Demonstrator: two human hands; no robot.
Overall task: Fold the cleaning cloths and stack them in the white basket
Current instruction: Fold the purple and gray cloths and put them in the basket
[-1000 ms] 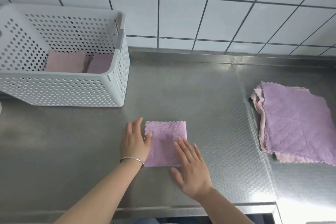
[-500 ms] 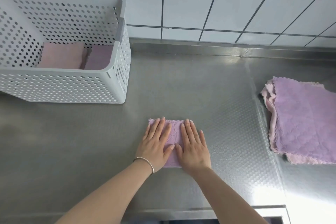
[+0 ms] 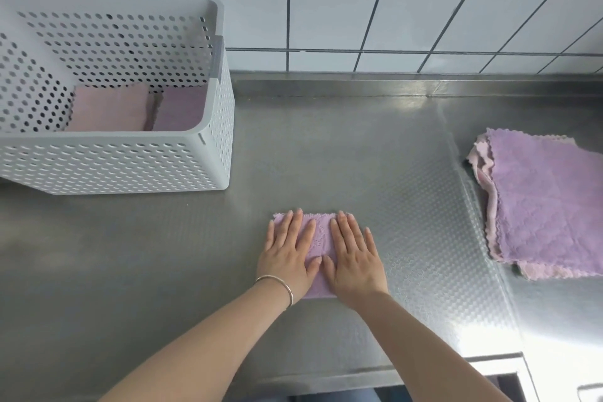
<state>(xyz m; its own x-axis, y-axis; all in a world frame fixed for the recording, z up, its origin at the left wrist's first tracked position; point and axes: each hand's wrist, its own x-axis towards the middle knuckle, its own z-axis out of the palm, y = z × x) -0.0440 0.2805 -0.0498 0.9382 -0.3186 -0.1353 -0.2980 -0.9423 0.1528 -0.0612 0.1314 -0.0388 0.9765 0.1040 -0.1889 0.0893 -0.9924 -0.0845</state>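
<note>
A small folded purple cloth lies on the steel counter near its front edge. My left hand and my right hand both press flat on it, fingers straight, side by side, covering most of it. The white perforated basket stands at the back left and holds a folded pink cloth and a folded purple cloth next to each other. A pile of unfolded purple and pink cloths lies at the right.
The steel counter runs to a white tiled wall at the back. Its front edge lies just below my forearms. A bright glare marks the front right corner.
My hands came from the cloth's sides onto its top and now press it flat. The view has dropped a little and shifted left.
</note>
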